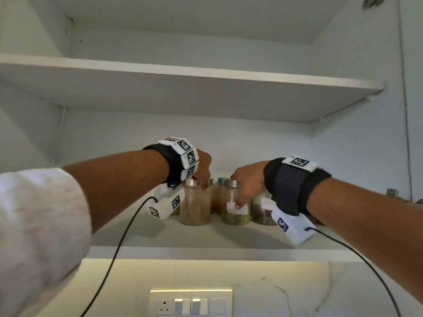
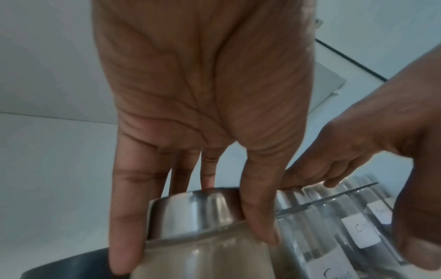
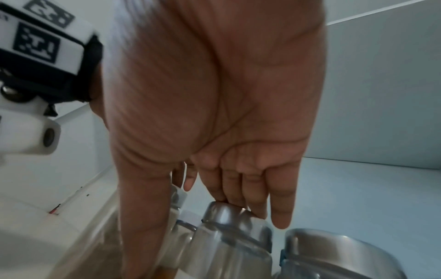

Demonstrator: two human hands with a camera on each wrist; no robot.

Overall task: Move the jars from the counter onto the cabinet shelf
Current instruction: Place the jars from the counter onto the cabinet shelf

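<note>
Several glass jars with metal lids stand on the lower cabinet shelf (image 1: pixel 142 236). My left hand (image 1: pixel 204 179) grips a jar of beige powder (image 1: pixel 195 205) from above; in the left wrist view its thumb (image 2: pixel 259 217) and fingers clasp the steel lid (image 2: pixel 190 213). My right hand (image 1: pixel 242 191) holds the neighbouring jar with green contents (image 1: pixel 234 217), with the thumb on its white label. In the right wrist view its fingertips (image 3: pixel 253 205) rest on that jar's lid (image 3: pixel 229 215). Both jars look to be standing on the shelf.
A dark-filled labelled jar (image 1: pixel 263 211) stands right of the green one, and an amber jar (image 1: pixel 217 195) stands behind. The upper shelf (image 1: pixel 183 92) overhangs the hands. Below the cabinet is a switch plate (image 1: pixel 191 303) on a marble wall. Sensor cables trail from both wrists.
</note>
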